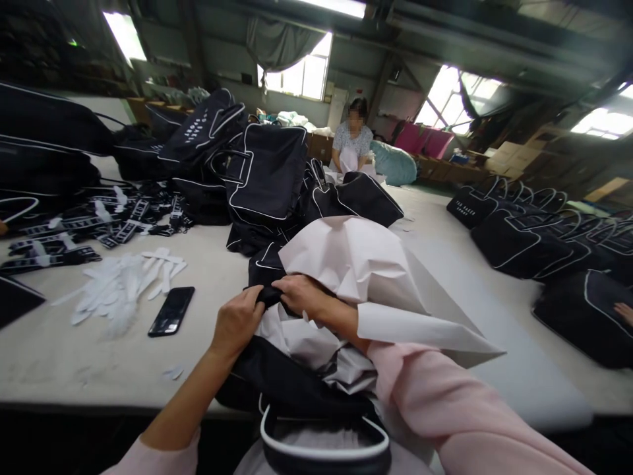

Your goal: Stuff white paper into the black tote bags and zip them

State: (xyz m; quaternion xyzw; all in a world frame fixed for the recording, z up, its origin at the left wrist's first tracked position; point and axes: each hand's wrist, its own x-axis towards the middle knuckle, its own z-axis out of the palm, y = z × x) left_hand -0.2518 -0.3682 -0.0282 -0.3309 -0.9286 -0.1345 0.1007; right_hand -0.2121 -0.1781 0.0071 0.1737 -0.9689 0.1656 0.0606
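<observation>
A black bag point(297, 376) with white piping lies open in front of me, its near handle hanging over the table edge. Crumpled white paper point(301, 340) fills its opening, and a large sheet of paper point(356, 257) rises over the far side. My left hand point(240, 316) is closed on the black fabric at the bag's left end. Close beside it, my right hand point(301, 293) grips the same fabric, its forearm passing under the paper. The fingertips of both hands are partly hidden in the folds.
Left of the bag lie a phone point(172, 311), white strips point(123, 284) and black-and-white straps point(128, 218). Black bags point(270, 168) are piled behind; more bags point(524, 237) line the right. White sheets point(494, 343) cover the table's right part. A person point(352, 138) works across the table.
</observation>
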